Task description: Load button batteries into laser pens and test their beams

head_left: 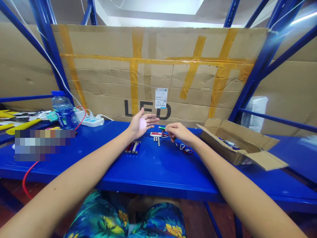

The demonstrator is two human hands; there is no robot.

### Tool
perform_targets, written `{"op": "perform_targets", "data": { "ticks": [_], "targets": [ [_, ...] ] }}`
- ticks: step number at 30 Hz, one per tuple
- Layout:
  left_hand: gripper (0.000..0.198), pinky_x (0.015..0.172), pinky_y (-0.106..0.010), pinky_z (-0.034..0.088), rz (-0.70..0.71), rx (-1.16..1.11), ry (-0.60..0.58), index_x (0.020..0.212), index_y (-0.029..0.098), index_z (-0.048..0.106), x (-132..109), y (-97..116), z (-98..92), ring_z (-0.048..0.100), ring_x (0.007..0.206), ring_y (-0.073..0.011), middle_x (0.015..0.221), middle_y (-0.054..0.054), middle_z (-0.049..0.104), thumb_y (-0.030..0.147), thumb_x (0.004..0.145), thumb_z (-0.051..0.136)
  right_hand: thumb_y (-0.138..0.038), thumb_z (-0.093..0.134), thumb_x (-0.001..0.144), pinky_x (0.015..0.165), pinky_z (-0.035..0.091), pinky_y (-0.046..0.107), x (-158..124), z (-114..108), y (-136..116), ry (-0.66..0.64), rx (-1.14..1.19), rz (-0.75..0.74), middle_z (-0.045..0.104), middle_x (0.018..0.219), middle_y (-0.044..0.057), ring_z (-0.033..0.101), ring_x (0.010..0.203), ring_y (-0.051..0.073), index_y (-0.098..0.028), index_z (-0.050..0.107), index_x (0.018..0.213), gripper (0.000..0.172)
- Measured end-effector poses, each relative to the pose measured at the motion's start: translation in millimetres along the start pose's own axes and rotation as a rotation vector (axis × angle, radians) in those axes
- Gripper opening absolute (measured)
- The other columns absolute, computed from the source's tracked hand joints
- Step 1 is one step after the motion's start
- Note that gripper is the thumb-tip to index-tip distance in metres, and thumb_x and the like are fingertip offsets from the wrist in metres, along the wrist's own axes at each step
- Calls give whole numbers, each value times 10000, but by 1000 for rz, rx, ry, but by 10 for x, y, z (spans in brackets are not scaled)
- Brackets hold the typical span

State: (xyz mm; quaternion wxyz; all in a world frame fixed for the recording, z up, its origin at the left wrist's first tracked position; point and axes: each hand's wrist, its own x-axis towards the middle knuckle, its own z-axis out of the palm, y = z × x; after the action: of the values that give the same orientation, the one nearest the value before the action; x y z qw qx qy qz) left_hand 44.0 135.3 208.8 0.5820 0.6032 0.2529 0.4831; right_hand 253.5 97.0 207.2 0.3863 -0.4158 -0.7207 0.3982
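Note:
My right hand [178, 131] is closed around a small green flashlight [162, 128], which points left. Facing it, my left hand [141, 124] is held up with its fingers stretched out and its palm bare. A bright patch of light lies on that palm. On the blue table [158, 168] between and below the hands are red and silver flashlight tubes [156, 134] and several button cells [157, 140] in short rows. Several red, dark and blue flashlights [133, 147] lie side by side under my left wrist. Carabiner clips [184, 148] rest beside my right wrist.
An open cardboard box [247, 155] with metal clips inside stands at the right. At the left are a water bottle [63, 110], a white power strip [91, 121], a red cable [26, 178] and yellow-handled tools [23, 126]. A tall cardboard panel [106, 82] closes off the back.

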Motion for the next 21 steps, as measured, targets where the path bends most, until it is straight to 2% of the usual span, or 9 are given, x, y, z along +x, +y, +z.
{"op": "perform_targets", "data": {
  "ticks": [6,15,21],
  "targets": [
    [734,913,-455,488,2,32,-17,1045,159,678,2,-29,7,587,1172,-342,1186,-176,677,767,795,351,-240,536,750,414,406,236,-5,7,-7,14,-20,-21,327,475,-47,344,432,84,-205,395,499,289],
    [733,930,-453,476,-10,24,-10,1023,162,686,1,-21,11,593,1164,-331,1163,-159,692,765,807,331,-252,534,742,419,407,239,-3,4,-8,20,-9,-15,321,479,-52,332,432,82,-206,407,518,261],
    [699,943,-452,470,-18,-4,-13,989,167,692,-3,-20,19,607,1148,-322,1141,-152,703,743,827,331,-261,528,756,410,384,242,23,3,41,26,-78,-16,329,489,-45,386,417,87,-206,376,514,292]
  ]
}}
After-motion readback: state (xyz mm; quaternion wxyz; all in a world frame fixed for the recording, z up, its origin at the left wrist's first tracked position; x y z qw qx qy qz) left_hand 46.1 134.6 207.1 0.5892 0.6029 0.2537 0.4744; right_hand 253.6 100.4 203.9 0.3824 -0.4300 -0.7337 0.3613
